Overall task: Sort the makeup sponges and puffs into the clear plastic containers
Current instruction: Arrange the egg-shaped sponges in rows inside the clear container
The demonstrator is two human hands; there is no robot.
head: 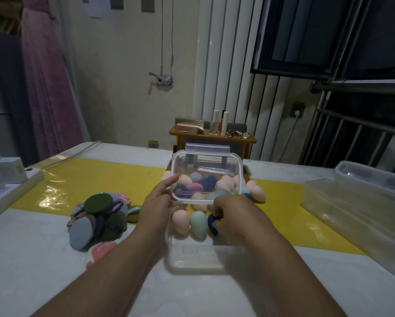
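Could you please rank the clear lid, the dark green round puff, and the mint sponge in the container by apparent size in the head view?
1. Clear lid, largest by far.
2. Dark green round puff.
3. Mint sponge, though it looks close to the puff, so this order is unsure.

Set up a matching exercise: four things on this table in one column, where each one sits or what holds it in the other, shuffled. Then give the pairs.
Things:
1. navy sponge
2. clear lid
3. mint sponge
4. pile of flat puffs

Places:
A. on the table, left of the container
B. pinched in the right hand
C. standing in the clear container between a peach and a navy sponge
D. held up by the left hand

Pairs: 1-B, 2-D, 3-C, 4-A
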